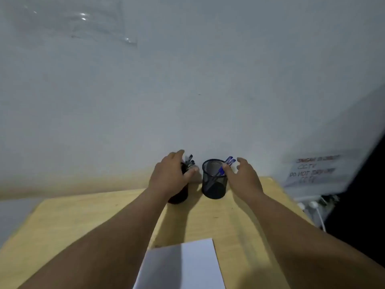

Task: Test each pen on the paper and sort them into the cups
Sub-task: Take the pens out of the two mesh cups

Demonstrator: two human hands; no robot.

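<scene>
Head view: left hand wraps left cup, right hand fingers spread beside mesh cup. Pens in both, paper looks blank lower centre. Progress unclear.

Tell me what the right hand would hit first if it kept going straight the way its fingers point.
Most likely the blue pens leaning out of the mesh cup. The right hand is open, its fingers already at the pens' upper ends beside the rim. Beyond them is only the white wall; depth is hard to judge.
</scene>
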